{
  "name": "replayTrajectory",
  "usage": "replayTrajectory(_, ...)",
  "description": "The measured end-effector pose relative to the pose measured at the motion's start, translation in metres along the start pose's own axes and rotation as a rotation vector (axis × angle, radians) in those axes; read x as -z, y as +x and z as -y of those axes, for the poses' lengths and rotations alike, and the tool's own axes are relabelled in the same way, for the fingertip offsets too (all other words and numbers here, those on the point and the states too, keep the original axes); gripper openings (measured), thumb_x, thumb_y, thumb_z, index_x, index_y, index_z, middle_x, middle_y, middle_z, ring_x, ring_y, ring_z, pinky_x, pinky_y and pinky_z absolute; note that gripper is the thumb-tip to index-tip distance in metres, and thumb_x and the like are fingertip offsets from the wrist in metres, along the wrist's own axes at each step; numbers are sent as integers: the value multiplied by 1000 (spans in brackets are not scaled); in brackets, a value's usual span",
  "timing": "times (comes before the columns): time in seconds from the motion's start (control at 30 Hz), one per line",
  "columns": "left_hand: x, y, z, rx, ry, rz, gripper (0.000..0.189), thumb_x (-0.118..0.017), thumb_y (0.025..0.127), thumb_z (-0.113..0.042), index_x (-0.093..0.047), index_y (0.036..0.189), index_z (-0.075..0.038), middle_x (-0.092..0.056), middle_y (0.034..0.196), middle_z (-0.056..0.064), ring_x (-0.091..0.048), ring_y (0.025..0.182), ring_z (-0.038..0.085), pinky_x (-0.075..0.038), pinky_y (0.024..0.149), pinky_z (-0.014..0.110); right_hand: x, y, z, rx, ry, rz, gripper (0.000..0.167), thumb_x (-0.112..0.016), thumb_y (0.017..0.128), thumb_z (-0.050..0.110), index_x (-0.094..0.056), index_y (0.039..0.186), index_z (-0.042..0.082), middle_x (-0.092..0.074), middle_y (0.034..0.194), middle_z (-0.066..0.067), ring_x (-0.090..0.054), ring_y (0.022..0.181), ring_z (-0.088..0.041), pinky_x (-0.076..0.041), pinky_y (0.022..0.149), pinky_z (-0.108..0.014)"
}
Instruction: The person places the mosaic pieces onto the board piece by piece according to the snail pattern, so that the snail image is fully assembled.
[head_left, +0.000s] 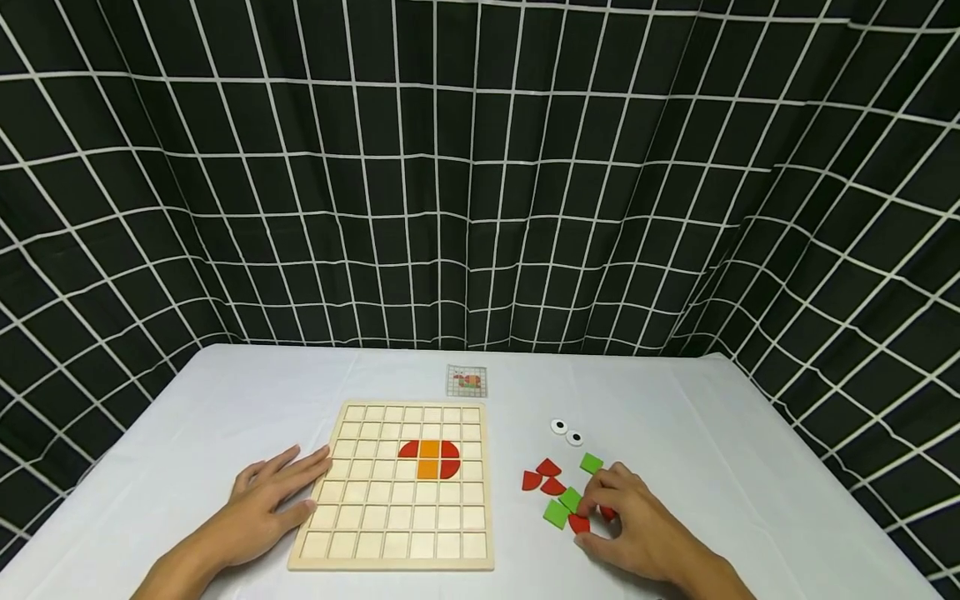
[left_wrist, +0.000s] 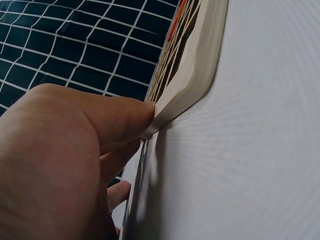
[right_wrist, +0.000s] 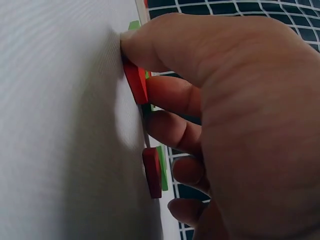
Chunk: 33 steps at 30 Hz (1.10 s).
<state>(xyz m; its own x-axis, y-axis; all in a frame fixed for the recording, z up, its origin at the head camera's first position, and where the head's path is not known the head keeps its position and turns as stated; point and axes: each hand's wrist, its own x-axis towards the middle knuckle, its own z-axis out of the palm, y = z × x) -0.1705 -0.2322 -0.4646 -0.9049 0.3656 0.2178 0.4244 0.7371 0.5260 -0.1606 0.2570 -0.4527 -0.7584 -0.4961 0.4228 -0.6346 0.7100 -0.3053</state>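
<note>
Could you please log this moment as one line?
Left hand: touches grid board edge; right hand: pinches red piece; on board: orange squares, red quarter-circles; off board: green squares

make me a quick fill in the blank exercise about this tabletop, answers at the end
1. The two square tiles on the wooden board are coloured ____.
2. The piece at the thumb of the right hand is coloured ____.
3. The loose squares beside the board are coloured ____.
4. The number of loose eye pieces is ____.

Missing words: orange; red; green; two
</note>
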Motion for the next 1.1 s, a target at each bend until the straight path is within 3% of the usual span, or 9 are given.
replayTrajectory(0.23, 3, -1, 0, -5, 2, -11, 46, -61, 95, -26, -55, 138, -13, -42, 148, 2, -24, 137, 42, -8, 100, 63, 0, 4, 0, 71, 41, -41, 31, -83, 68, 15, -64, 86, 32, -48, 80, 22, -45, 77, -2, -36, 65, -16)
replayTrajectory(0.5, 2, -2, 2, 0, 5, -11, 46, -61, 94, -25, -55, 138, -13, -42, 148, 2, -24, 137, 43, -8, 100, 64, 0, 16, 9, 110, 172, -139, 32, -84, 70, 7, -70, 92, 26, -61, 90, 18, -50, 76, -7, -41, 59, -17)
replayTrajectory(0.6, 3, -3, 3, 15, 13, -5, 46, -62, 94, -25, -55, 138, -13, -42, 148, 2, -24, 137, 43, -8, 100, 65, 0, 25, 17, 126, 206, -159, 30, -82, 73, 6, -70, 93, 26, -63, 90, 17, -51, 78, -9, -42, 57, -17)
replayTrajectory(0.83, 2, -3, 3, 14, -16, -4, 46, -61, 94, -25, -55, 138, -12, -41, 148, 2, -22, 138, 42, -6, 101, 65, -4, 55, 38, 177, 242, -176, 25, -80, 75, 7, -71, 94, 22, -63, 89, 16, -54, 83, -10, -46, 70, -24)
replayTrajectory(1.1, 0, -1, 0, 9, -14, -4, 45, -60, 95, -26, -55, 138, -12, -43, 148, 2, -23, 137, 42, -7, 101, 64, -8, 83, 66, 130, 271, -195, 23, -78, 77, 7, -71, 92, 23, -63, 89, 18, -52, 82, -7, -48, 58, -27)
